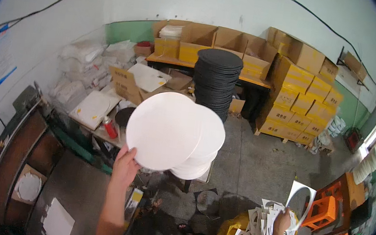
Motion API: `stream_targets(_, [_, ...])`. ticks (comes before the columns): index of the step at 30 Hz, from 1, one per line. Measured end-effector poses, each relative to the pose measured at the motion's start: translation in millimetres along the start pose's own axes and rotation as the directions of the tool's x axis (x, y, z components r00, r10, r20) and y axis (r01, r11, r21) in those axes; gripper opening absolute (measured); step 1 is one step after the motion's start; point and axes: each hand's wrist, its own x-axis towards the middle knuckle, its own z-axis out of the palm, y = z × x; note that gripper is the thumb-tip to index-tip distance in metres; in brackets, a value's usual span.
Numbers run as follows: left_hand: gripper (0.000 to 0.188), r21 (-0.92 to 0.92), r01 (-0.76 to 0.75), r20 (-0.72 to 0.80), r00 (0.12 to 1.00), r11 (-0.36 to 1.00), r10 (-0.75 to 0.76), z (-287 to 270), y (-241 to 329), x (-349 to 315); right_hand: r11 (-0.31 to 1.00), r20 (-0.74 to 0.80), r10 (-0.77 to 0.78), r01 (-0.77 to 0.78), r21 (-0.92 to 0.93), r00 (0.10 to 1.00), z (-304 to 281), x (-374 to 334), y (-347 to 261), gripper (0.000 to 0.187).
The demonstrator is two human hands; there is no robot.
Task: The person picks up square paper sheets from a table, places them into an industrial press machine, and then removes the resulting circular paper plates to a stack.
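- Sorting white disc from holed offcut seems the step in hand.
- Left hand pinches the disc's lower edge by the disc stack.
- Right hand grips the offcut above heaped scraps.
- Next calls for level lowering, I'd judge.
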Motion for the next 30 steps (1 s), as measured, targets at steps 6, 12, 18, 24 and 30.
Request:
stream_targets(6, [0.041,0.176,0.142,0.052,0.987,0.974,-0.153,52,-44,97,0.876,0.300,0.418,-0.293,-0.384,0.857,126,-76,179,0.062])
stream_targets(12, [0.039,0.346,0.259,-0.050,0.965,0.902,-0.258,73,-46,102,0.939,0.623,0.190,0.045,-0.341,0.759,169,-135,130,0.057])
stream_targets(18, [0.044,0.511,0.261,-0.160,0.965,0.819,-0.208,64,-18,79,0.963,0.661,-0.265,0.227,0.146,0.702,269,-117,-26,0.026])
stream_targets(24, [0.041,0.343,0.102,-0.299,0.954,0.934,0.006,-18,-33,-106,0.693,0.736,-0.641,0.576,0.434,0.217,271,-63,-191,0.023])
stream_targets(30, [0.031,0.484,0.788,-0.875,0.441,0.381,0.201,-151,-247,-424,0.634,0.786,-0.576,0.484,0.603,-0.225,267,-104,-230,0.018])
